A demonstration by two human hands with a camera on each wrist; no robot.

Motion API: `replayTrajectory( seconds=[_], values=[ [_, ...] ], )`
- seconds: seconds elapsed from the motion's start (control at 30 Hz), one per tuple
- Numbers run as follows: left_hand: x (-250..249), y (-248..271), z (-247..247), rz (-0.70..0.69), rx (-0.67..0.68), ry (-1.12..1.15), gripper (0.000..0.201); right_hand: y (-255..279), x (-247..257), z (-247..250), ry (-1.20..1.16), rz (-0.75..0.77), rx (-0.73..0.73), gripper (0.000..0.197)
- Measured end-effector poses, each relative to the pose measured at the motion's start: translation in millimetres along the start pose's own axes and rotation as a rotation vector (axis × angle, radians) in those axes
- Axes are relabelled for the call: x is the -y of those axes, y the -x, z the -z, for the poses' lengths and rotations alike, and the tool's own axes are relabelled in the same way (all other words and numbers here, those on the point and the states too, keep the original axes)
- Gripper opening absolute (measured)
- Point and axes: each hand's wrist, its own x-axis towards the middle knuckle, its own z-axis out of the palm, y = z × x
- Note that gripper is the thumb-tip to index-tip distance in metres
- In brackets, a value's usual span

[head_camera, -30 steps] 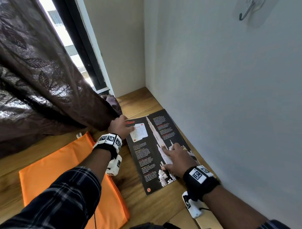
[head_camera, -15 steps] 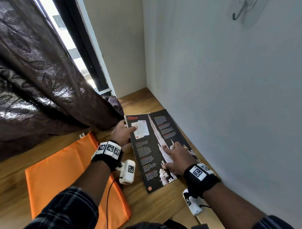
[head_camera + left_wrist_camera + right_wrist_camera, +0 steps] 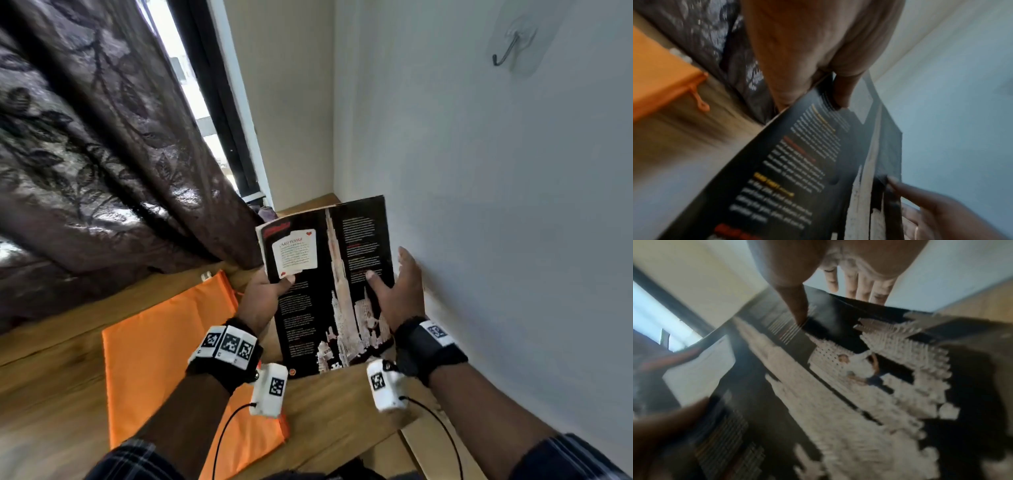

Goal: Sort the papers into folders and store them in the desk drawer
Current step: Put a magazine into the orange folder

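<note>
A black printed paper point(image 3: 329, 291) with a white tower picture is raised off the wooden desk point(image 3: 51, 394) and tilted up toward me. My left hand point(image 3: 263, 294) grips its left edge, thumb point(image 3: 842, 91) on the printed side. My right hand point(image 3: 400, 291) holds the right edge, with the thumb point(image 3: 795, 305) on the front and straight fingers point(image 3: 859, 285) behind the sheet. An orange folder point(image 3: 164, 342) lies flat on the desk to the left, below my left wrist. The wrist views show the paper point(image 3: 807, 162) point(image 3: 838, 386) close up and blurred.
A dark patterned curtain point(image 3: 102, 154) hangs at the left and reaches the desk behind the folder. A pale wall point(image 3: 513, 205) runs close along the right, with a clear hook point(image 3: 507, 51) high on it. A window point(image 3: 191, 85) shows behind the curtain.
The paper lay flat on the desk under both hands; now both hands hold it lifted and tilted up. The left hand moved from its top corner to its left edge.
</note>
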Motion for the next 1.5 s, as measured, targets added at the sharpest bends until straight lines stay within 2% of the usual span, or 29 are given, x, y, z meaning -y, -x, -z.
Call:
replayTrajectory(
  seconds=[0.13,0.23,0.33,0.47,0.6,0.7,0.8,0.9,0.97,1.03,1.07,1.13,1.2,1.23,1.37,1.5],
  values=[
    [-29.5,24.3,21.1,-0.168,0.021,0.028,0.03,-4.7,29.9,-6.0,-0.596,-0.002,0.196,0.02],
    [-51.4,44.7,24.4,-0.271,0.038,0.026,0.03,-4.6,38.5,-9.7,-0.683,0.156,0.225,0.019],
    [-52.9,54.6,26.9,-0.343,0.059,-0.059,0.037,-3.1,36.7,-10.7,-0.69,0.193,0.258,0.017],
    [-33.0,46.7,33.6,-0.283,0.047,-0.115,0.043,-0.7,30.7,-10.2,-0.682,0.201,0.276,0.019],
    [-13.7,39.6,38.2,-0.248,0.046,-0.134,0.048,-1.0,18.7,-9.9,-0.547,0.141,0.308,0.019],
    [-2.1,38.4,40.7,-0.196,0.061,-0.184,0.041,0.0,6.8,-9.9,-0.396,0.152,0.31,0.022],
    [1.2,38.8,44.9,-0.195,0.055,-0.249,0.027,3.0,5.0,-8.4,-0.244,0.201,0.34,0.016],
    [2.7,42.6,52.6,-0.16,0.049,-0.245,0.024,8.4,3.4,-9.1,-0.14,0.269,0.356,0.017],
    [6.1,46.8,57.8,-0.157,0.049,-0.378,0.025,13.8,3.9,-8.8,-0.158,0.283,0.352,0.013],
    [17.2,49.2,66.2,-0.168,-0.02,-0.586,0.047,19.0,1.3,-9.6,-0.173,0.257,0.326,0.013],
    [26.7,50.2,72.6,-0.164,-0.065,-0.668,0.05,22.0,-2.7,-10.6,-0.168,0.225,0.311,0.014],
    [45.2,55.5,83.2,-0.119,-0.108,-0.819,0.041,28.5,-12.6,-11.0,-0.15,0.163,0.279,0.013],
    [63.1,64.0,93.6,-0.022,-0.118,-1.014,0.044,34.8,-22.5,-11.3,-0.132,0.132,0.241,0.01],
    [71.4,67.9,99.0,0.023,-0.148,-1.055,0.045,38.6,-25.4,-11.0,-0.135,0.125,0.224,0.01],
    [82.4,89.2,114.0,0.056,-0.202,-1.182,0.063,54.0,-25.9,-12.6,-0.185,0.072,0.209,0.011],
    [73.7,99.8,125.3,0.205,-0.232,-1.246,0.068,68.0,-28.7,-24.7,-0.263,-0.073,0.263,0.012]
  ],
)
